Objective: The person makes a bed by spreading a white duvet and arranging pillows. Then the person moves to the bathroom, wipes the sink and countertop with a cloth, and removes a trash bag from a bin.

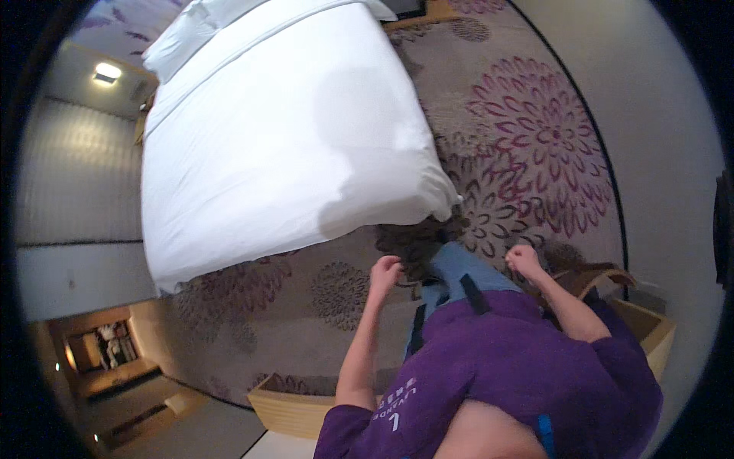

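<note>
My left hand [386,270] hangs over the carpet, beside my blue trouser leg and just off the near edge of the bed. Its fingers are curled, and I see nothing in them. On the other side of my legs, my right hand [523,261] is loosely closed in the air and holds nothing visible. Ahead lies a large bed with a smooth white cover [252,149], a folded band across its upper part and white pillows [186,40] at the far end. The cover's near corner [444,201] droops towards the floor, and a shadow falls across that part.
Patterned carpet [338,292] surrounds the bed. Close by my right arm is a brown curved chair part [610,278] beside a wooden edge [659,338]. Wooden furniture [292,407] stands behind my left arm. A plain wall [659,160] runs along the right.
</note>
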Demonstrator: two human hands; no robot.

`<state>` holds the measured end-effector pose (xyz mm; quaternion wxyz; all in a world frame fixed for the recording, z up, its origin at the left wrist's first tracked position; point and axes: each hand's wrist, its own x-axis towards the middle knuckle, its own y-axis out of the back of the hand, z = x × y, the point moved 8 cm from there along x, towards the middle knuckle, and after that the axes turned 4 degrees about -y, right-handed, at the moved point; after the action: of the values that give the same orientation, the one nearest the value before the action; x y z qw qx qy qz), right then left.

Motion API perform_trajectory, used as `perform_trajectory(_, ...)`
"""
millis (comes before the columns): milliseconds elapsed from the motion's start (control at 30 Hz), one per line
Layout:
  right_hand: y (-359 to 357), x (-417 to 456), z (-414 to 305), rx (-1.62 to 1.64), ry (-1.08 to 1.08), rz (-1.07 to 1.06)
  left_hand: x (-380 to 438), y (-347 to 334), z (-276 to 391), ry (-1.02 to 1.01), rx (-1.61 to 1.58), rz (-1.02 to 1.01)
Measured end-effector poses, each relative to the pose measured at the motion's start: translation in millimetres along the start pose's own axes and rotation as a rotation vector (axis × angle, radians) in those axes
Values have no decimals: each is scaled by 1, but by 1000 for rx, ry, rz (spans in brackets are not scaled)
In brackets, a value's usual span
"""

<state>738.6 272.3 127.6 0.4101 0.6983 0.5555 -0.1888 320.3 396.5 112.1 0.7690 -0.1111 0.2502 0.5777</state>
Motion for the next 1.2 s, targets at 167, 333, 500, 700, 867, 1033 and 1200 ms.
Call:
perform_trajectory(167,16,26,18,-229,184,302,23,-56,23,-87,386,-152)
perform_trajectory(333,53,91,3,-14,136,205,75,-55,54,-136,600,-22)
perform_trajectory(500,122,150,-23,89,215,191,167,-58,116,-404,916,277)
perform_trajectory(700,264,221,-89,133,278,264,269,-114,59,206,1123,-432)
perform_trajectory(867,356,277,-127,120,198,344,326,-261,201,346,211,-487)
perform_trajectory(1033,375,358,-221,70,199,247,437,-315,274,-141,827,-419)
perform_trajectory(1200,370,507,-263,119,213,143,544,-359,324,-63,681,-470)
